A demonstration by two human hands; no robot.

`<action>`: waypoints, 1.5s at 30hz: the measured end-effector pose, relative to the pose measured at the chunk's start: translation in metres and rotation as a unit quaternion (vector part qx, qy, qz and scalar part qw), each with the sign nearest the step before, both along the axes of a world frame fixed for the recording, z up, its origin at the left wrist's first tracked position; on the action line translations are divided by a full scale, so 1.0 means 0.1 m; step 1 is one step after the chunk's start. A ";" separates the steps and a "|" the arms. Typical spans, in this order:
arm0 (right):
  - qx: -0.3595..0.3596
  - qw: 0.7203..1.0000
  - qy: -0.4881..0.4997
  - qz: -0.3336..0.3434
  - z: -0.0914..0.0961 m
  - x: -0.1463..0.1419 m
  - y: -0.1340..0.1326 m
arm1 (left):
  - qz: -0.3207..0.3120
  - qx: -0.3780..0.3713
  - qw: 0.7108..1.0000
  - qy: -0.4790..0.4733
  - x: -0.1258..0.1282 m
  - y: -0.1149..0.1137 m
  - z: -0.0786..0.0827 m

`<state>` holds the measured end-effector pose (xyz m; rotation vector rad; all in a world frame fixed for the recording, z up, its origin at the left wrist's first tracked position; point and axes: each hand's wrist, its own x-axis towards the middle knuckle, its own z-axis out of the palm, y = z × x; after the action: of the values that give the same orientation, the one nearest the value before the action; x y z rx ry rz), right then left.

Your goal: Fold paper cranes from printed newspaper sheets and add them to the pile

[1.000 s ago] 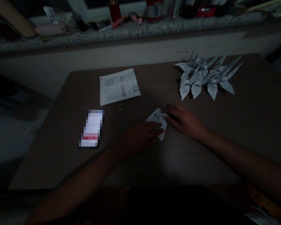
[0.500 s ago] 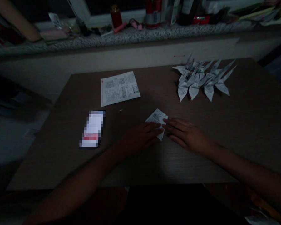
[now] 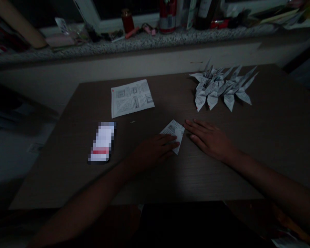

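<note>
A small folded piece of printed paper (image 3: pixel 173 131) lies on the dark wooden table (image 3: pixel 222 172) in front of me. My left hand (image 3: pixel 155 150) rests flat on its lower left part, fingers stretched across it. My right hand (image 3: pixel 209 139) lies open and flat on the table just right of the paper, fingers apart and not touching it. A flat printed sheet (image 3: pixel 131 97) lies further back to the left. At the back right sits a heap of several folded paper figures (image 3: pixel 219 88).
A phone with a lit screen (image 3: pixel 102 141) lies on the table to the left. Behind the table runs a speckled ledge (image 3: pixel 144 39) crowded with cans, bottles and small items. The room is dim.
My right hand has slid off the folded paper to the right and now lies flat beside it. The left hand has stayed on the paper.
</note>
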<state>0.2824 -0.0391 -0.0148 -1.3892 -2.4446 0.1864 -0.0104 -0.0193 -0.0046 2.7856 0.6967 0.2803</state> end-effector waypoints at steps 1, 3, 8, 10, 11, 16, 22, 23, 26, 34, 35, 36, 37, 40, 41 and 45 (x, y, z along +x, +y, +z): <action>0.001 1.000 -0.001 -0.003 0.00 0.01 0.02 | -0.001 0.001 1.000 -0.002 0.00 0.00 0.00; 0.000 1.000 0.004 -0.005 0.00 0.01 0.04 | -0.001 0.007 1.000 -0.005 0.01 0.00 0.00; -0.002 0.998 0.063 -0.005 0.01 0.02 0.05 | 0.020 0.030 0.999 0.011 0.04 -0.04 0.01; -0.002 0.994 0.107 0.009 0.03 0.00 0.08 | 0.029 0.028 0.999 0.021 0.06 -0.05 0.02; -0.003 0.992 0.128 0.017 0.04 -0.02 0.10 | 0.032 0.025 0.999 0.027 0.06 -0.05 0.03; -0.006 0.986 0.166 0.004 0.06 -0.14 0.29 | 0.037 0.013 0.998 0.039 0.07 -0.06 0.06; -0.024 0.984 0.172 -0.036 0.00 -0.22 0.42 | 0.035 0.014 0.999 0.038 0.08 -0.06 0.06; -0.023 0.984 0.171 -0.038 -0.01 -0.22 0.42 | 0.035 0.014 0.999 0.038 0.08 -0.06 0.06; -0.020 0.984 0.172 -0.035 -0.03 -0.22 0.41 | 0.034 0.016 0.999 0.038 0.08 -0.06 0.05; -0.035 0.986 0.163 -0.016 -0.02 -0.23 0.27 | 0.026 0.039 0.998 0.049 0.06 -0.05 -0.01; -0.033 0.986 0.162 -0.012 -0.02 -0.24 0.25 | 0.026 0.039 0.998 0.049 0.07 -0.05 -0.01; -0.032 0.986 0.163 -0.008 -0.02 -0.25 0.22 | 0.026 0.039 0.998 0.049 0.07 -0.05 -0.01; -0.031 0.986 0.163 -0.005 -0.02 -0.26 0.20 | 0.025 0.039 0.998 0.048 0.07 -0.05 0.00; -0.033 0.986 0.165 -0.006 -0.03 -0.29 0.11 | 0.021 0.041 0.998 0.047 0.07 -0.05 0.02; -0.036 0.986 0.164 -0.008 -0.03 -0.30 0.08 | 0.021 0.041 0.998 0.049 0.07 -0.06 0.03; -0.060 0.986 0.157 -0.005 -0.03 -0.33 -0.03 | 0.027 0.040 0.998 0.045 0.08 -0.06 0.03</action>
<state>0.2489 -0.0419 -0.0174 -1.3061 -2.1955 0.5177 -0.0025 -0.0257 -0.0015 2.8738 0.7997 0.1972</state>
